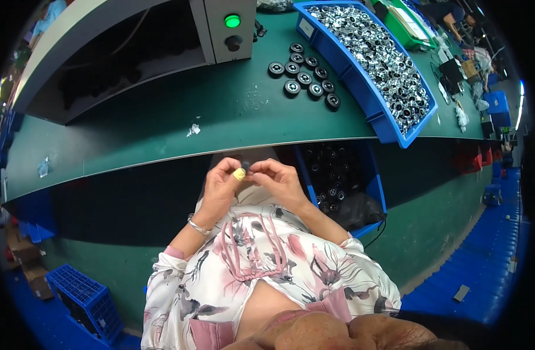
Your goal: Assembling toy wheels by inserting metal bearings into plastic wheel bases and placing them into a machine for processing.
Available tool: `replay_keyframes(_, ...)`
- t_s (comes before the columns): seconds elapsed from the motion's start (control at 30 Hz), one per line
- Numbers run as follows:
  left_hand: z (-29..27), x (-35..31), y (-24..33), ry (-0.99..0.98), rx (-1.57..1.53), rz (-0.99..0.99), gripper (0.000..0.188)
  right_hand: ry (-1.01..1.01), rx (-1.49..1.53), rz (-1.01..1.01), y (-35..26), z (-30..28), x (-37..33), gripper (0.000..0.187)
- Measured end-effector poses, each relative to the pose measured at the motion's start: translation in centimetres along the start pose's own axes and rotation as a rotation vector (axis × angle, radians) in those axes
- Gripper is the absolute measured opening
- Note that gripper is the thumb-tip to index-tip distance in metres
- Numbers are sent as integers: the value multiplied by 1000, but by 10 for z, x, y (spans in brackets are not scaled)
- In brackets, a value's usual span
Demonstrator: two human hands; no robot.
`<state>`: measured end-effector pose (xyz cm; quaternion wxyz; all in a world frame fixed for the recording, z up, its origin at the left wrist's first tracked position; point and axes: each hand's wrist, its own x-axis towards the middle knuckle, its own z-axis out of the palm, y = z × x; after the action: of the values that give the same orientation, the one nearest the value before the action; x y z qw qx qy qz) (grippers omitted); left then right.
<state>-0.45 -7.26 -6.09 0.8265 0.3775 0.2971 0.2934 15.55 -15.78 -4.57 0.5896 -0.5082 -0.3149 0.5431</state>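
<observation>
Just in front of the table's near edge, my left hand (219, 188) and my right hand (281, 182) meet over my lap, fingertips pinched together. Between them is a small dark piece (246, 165), mostly covered by the fingers, so its kind cannot be made out. Yellow wrapping (239, 174) covers the tip of my left thumb. Below the tabletop, close to my right hand, stands a blue bin (376, 185) with black round parts (333, 192) and a dark bag (361, 210) in it.
On the green table (220, 116) lie several black round parts (304, 78). Beyond them, a blue tray (361, 96) full of shiny silver parts (372, 52) reaches the front edge. A machine housing (232, 49) with a lit green button fills the back left. Blue crates (83, 300) stand on the floor.
</observation>
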Motion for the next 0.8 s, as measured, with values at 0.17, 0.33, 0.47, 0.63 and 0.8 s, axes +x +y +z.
replay_keyframes(0.17, 9, 0, -9, -3, -145, -55, 14, 45, -56, -82, 13, 2, 3, 13)
replay_keyframes(0.33, -5, 3, -13, -16, -193, -140, 15, 63, -76, -14, 13, 9, 4, 10)
replay_keyframes(0.47, -2, 3, -8, -21, -176, -181, 15, 71, -163, -28, 18, 4, 9, 10)
replay_keyframes(0.63, -9, 3, -12, -53, -43, -138, 15, 16, -122, -14, 19, -2, 10, 10)
replay_keyframes(0.8, -1, 2, -11, -27, -317, -200, 16, -37, 81, 61, 22, 0, 12, 10)
